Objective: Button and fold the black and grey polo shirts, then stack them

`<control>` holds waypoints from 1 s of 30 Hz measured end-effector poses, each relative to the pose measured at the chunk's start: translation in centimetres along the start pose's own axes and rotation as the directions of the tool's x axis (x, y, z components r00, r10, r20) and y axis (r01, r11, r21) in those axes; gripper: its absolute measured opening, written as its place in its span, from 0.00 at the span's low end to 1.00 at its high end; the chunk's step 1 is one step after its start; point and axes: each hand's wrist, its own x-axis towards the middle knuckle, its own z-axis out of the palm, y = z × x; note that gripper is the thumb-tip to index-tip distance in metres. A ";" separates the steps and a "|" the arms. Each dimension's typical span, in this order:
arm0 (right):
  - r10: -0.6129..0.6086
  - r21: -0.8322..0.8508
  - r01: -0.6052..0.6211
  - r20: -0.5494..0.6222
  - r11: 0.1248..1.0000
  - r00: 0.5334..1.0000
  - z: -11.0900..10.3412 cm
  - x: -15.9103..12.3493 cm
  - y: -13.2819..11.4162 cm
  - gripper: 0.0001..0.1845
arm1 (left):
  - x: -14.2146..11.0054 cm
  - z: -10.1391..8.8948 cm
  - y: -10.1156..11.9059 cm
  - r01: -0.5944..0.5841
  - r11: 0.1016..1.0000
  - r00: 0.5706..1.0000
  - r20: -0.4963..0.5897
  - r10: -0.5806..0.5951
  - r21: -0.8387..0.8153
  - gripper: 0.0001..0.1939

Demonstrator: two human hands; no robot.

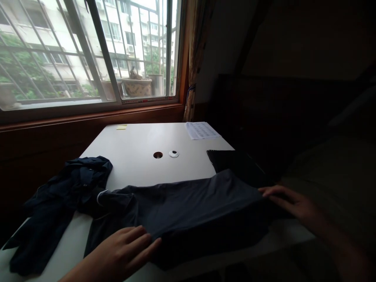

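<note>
A dark grey-blue shirt (188, 203) stretches across the near part of the white table (141, 141), with a white-trimmed edge at its left end. My left hand (126, 248) is closed on the shirt's near edge, its thumb hidden. At the far right end of the cloth, my right hand (286, 199) pinches a corner between thumb and fingers. Between the two hands the fabric runs in a fairly straight fold, and its darker near side hangs toward me. Left of it lies a crumpled navy garment (85, 176), touching the shirt's left end.
Behind the shirt, a black cloth item (235, 162) lies at the table's right edge. Printed sheets (202, 130) and a yellow sticky note (121, 127) are at the back. A round hole (158, 155) and a white ring cover (174, 154) sit mid-table. Beyond is a barred window (141, 51).
</note>
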 end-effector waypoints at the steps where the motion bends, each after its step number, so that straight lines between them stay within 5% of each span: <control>1: -0.014 0.011 0.014 -0.019 1.000 1.000 0.2 -0.6 -0.2 0.13 | -0.1 -0.1 0.1 -0.016 1.000 1.000 -0.001 0.016 0.024 0.24; 6: -0.070 -0.002 0.070 -0.067 0.998 0.995 0.6 -4.0 1.0 0.15 | -0.3 0.2 1.4 -0.093 0.995 0.995 0.032 0.091 0.043 0.21; 11: 0.022 -0.129 -0.016 0.047 0.992 0.999 1.1 -5.5 4.5 0.13 | -0.9 2.1 2.1 -0.024 0.997 0.997 0.071 0.030 -0.074 0.21; 15: 0.056 -0.271 -0.069 -0.053 0.960 0.997 1.7 -4.0 6.1 0.15 | -2.7 1.7 -1.9 0.225 0.971 0.974 0.055 -0.221 -0.084 0.21; 18: 0.050 -0.314 -0.097 -0.154 0.945 0.987 2.4 -2.4 6.1 0.20 | -5.2 0.7 -6.9 0.454 0.890 0.890 0.016 -0.455 0.031 0.22; 22: 0.140 -0.317 -0.183 -0.152 0.931 0.978 3.6 -1.4 5.0 0.30 | -9.0 0.0 -11.6 0.514 0.858 0.852 0.109 -0.512 0.007 0.28; 25: 0.161 -0.354 -0.203 -0.146 0.913 0.976 4.5 -0.6 3.8 0.34 | -10.9 0.0 -12.4 0.574 0.814 0.809 0.219 -0.546 -0.091 0.34; 30: 0.208 -0.373 -0.222 -0.079 0.901 0.975 5.6 1.9 1.9 0.29 | -12.3 0.8 -11.7 0.631 0.771 0.764 0.245 -0.596 -0.092 0.36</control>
